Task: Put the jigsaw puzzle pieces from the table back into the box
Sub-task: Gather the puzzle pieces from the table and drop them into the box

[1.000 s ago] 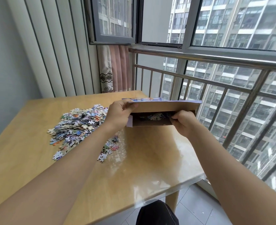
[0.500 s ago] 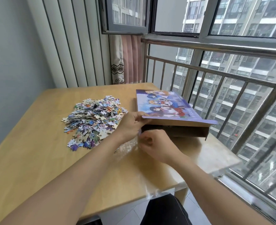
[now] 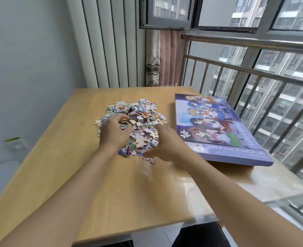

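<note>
I have both hands down on the pile of puzzle pieces (image 3: 136, 125), which sits mid-desk, a little toward the far edge and left of the box (image 3: 216, 129). My left hand (image 3: 114, 131) lies on the pile's left flank with its grip curled into the loose pieces, so I read it as gathering a handful. My right hand (image 3: 162, 141) comes in at the pile's near right side; it is blurred, fingers spread and reaching in under the heap, the grip apart with nothing firmly held that I can see.

What the coming move turns on: the box lies to the right of both hands, along the desk's right edge by the railing (image 3: 254, 72), its long axis running from the near right edge toward the far right corner. The right hand is the nearer one to it. The box rests picture side up, its near end slightly proud of the desk; from here I cannot tell whether its opening is reachable, so I judge a scooped load would have to travel right and find a way in at the near end.

The desk (image 3: 76, 193) is pale wood under a glossy clear cover, likely slick, so pieces should slide when swept. Beyond are a ribbed white wall panel, a pink curtain (image 3: 165, 57) and windows.
</note>
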